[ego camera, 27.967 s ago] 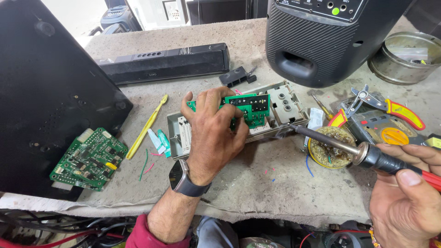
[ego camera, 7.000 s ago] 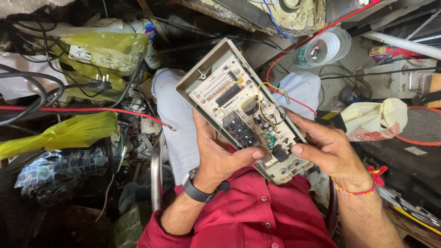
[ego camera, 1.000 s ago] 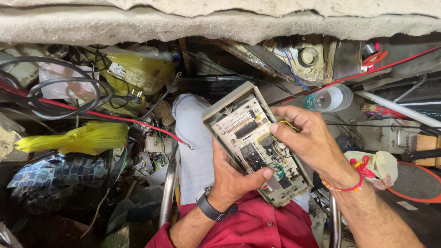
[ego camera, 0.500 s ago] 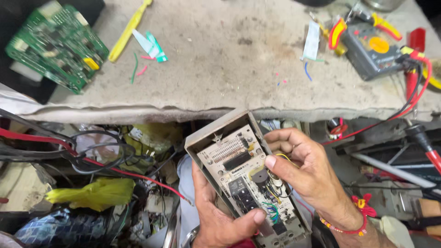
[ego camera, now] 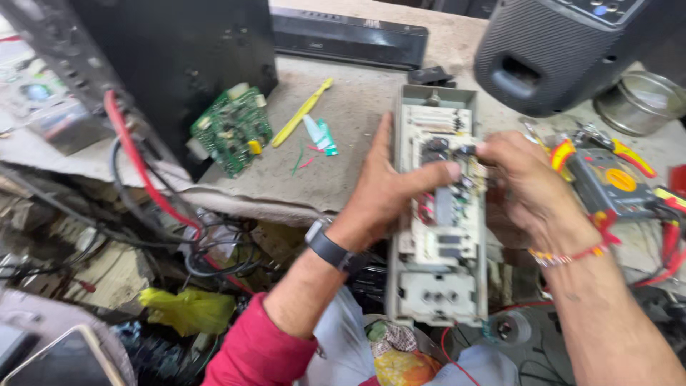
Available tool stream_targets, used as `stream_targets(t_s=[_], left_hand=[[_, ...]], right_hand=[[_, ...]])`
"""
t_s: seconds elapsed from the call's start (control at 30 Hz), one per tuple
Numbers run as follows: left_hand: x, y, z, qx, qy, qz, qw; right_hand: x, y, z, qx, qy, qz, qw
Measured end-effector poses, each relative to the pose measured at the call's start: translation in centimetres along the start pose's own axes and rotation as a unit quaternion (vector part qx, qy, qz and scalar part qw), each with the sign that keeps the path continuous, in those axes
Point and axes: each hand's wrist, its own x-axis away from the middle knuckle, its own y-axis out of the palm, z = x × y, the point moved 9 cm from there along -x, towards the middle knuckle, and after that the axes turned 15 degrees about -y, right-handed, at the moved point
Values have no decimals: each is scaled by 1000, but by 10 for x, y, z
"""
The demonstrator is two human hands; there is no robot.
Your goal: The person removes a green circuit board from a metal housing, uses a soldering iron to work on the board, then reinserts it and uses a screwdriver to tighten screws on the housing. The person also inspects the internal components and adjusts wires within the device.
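I hold an open grey power-supply casing (ego camera: pixel 437 293) with a white circuit board inside, upright over the front edge of the workbench (ego camera: pixel 357 121). My left hand (ego camera: pixel 389 182) grips its left side, thumb lying across the board. On the right edge, my right hand (ego camera: pixel 525 186) has its fingers on the components near the top. The picture is blurred by motion.
A green circuit board (ego camera: pixel 232 129), a yellow pry tool (ego camera: pixel 301 112) and small green scraps lie on the bench. A black speaker (ego camera: pixel 564 50), a multimeter (ego camera: pixel 607 182), pliers, a metal tin (ego camera: pixel 639 100) stand right. A big black panel (ego camera: pixel 179 57) leans left; cables hang below.
The casing has been lifted from my lap up to the bench edge and turned upright. My view has swung up from under the bench to its top.
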Motion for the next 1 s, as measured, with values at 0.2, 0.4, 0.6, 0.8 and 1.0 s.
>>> stream_targets(t_s=[0.2, 0.4, 0.6, 0.8, 1.0], left_hand=[[-81, -26, -9, -59, -164, 20, 984], [-125, -41, -17, -44, -191, 1, 981], [-143, -41, -22, -53, -186, -16, 981], [-137, -41, -25, -32, -176, -16, 984], [-133, -50, -14, -32, -110, -19, 993]], right_hand=[[-49, 19, 4, -5, 131, -80, 988], [-95, -18, -30, 284, 46, -108, 952], [-79, -50, -35, 688, -151, -245, 666], [-76, -81, 6, 698, -59, -226, 677], [-83, -89, 10, 702, -80, -230, 670]])
